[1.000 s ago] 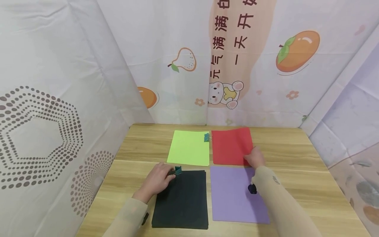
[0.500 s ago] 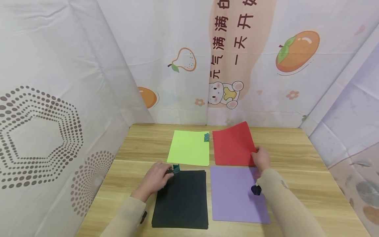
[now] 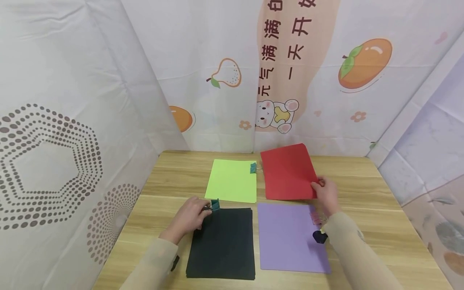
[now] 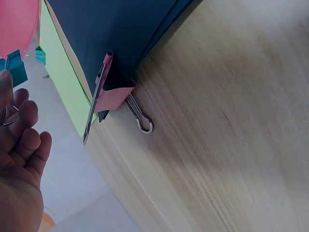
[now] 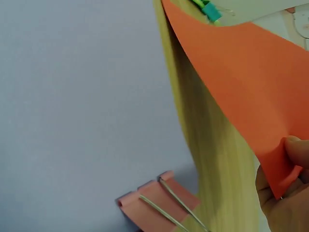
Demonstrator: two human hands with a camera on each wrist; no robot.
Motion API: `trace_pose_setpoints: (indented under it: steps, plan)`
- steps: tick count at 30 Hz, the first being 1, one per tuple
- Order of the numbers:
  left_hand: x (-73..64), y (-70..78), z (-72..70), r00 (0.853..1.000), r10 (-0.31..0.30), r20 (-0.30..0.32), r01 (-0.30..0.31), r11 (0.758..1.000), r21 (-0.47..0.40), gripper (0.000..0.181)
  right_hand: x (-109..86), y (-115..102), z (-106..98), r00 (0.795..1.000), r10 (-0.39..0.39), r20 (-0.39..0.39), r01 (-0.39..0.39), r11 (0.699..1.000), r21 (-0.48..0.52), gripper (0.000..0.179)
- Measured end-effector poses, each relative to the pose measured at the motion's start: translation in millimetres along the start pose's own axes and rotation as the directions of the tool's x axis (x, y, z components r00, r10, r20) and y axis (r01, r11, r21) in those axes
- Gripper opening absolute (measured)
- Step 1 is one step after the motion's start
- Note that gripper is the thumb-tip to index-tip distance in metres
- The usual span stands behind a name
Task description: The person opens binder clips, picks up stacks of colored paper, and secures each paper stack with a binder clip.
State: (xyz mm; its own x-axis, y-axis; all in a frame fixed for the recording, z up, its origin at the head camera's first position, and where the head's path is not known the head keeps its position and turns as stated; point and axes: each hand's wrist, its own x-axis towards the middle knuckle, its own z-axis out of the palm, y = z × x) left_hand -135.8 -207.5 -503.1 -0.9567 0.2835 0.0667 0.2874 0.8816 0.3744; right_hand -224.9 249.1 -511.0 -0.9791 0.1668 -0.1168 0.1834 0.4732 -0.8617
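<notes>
My left hand (image 3: 190,217) pinches a teal binder clip (image 3: 215,204) above the top left corner of the black paper stack (image 3: 222,245). In the left wrist view, a pink binder clip (image 4: 113,96) grips that stack's corner. With thumb and fingers my right hand (image 3: 326,195) pinches the right corner of a red sheet (image 3: 288,173). The sheet is raised and tilted off the table, its far edge higher. Near that hand, purple paper (image 3: 290,241) bears another pink binder clip (image 5: 154,205) at its top right corner, partly behind the sleeve in the head view.
Yellow-green paper (image 3: 230,181) lies at the back left with a teal binder clip (image 3: 253,167) on its right edge. Everything lies on a wooden table (image 3: 355,181). Printed curtains (image 3: 203,100) hang behind and along both sides.
My right hand has moved right and lifted the red sheet up off the table. The left hand has shifted slightly left and up with the teal binder clip.
</notes>
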Motion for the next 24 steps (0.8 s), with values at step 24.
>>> trace_pose_setpoints:
  steps: [24]
  plan:
    - [10.2,4.8,-4.7,1.000,0.007,0.007,-0.006,0.999,-0.036,0.017,-28.9,-1,-5,0.994,-0.089,0.067,0.076,0.982,0.171,0.041]
